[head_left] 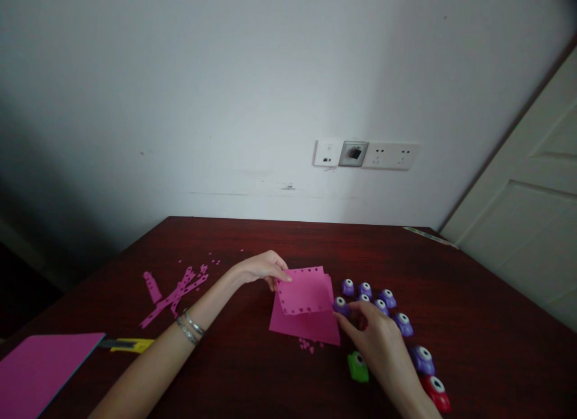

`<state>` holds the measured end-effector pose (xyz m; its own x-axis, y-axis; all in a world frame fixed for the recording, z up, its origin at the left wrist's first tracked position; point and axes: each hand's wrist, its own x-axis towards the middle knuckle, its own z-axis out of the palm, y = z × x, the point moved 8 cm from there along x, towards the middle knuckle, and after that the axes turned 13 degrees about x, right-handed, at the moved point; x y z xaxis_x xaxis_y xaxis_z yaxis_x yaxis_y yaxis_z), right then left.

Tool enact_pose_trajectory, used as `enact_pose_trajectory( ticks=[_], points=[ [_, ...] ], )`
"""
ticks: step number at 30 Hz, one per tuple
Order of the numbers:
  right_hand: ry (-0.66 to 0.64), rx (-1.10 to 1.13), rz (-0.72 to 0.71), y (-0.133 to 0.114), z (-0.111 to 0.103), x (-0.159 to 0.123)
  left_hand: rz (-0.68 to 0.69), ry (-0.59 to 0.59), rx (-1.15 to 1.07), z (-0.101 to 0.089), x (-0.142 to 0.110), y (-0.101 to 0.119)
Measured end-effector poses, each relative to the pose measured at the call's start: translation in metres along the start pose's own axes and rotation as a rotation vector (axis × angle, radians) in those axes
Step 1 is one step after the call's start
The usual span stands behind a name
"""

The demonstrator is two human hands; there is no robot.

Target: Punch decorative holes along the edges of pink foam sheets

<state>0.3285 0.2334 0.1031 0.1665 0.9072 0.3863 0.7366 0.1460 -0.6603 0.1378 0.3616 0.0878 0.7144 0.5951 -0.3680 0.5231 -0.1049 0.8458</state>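
My left hand (264,268) pinches the upper left corner of a pink paper sheet (303,293) with punched holes along its edges, lifting it over a second pink sheet (311,329) that lies flat on the dark wooden table (252,371). My right hand (377,338) rests beside the sheets' right edge, fingers curled towards a purple paper punch (341,305). Several more purple punches (387,299) sit in a row to the right.
A green punch (358,367) and a red punch (436,392) lie near my right wrist. Pink strips (174,293) and scraps lie at left, with a yellow utility knife (128,345) and a pink sheet stack (40,368). Wall sockets (365,155) are behind.
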Motion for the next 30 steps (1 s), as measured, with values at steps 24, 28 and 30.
enact_pose_trajectory(
  ticks=[24, 28, 30],
  points=[
    [-0.045, -0.045, 0.048, -0.003, 0.004, -0.002, 0.024, -0.035, -0.063, 0.014, 0.011, -0.008],
    [-0.077, -0.101, 0.047, -0.006, 0.008, -0.004, -0.004, -0.056, -0.064, 0.018, 0.011, -0.009],
    [-0.101, -0.102, 0.032, -0.007, 0.014, -0.005, -0.014, -0.066, -0.057, 0.018, 0.010, -0.010]
  ],
)
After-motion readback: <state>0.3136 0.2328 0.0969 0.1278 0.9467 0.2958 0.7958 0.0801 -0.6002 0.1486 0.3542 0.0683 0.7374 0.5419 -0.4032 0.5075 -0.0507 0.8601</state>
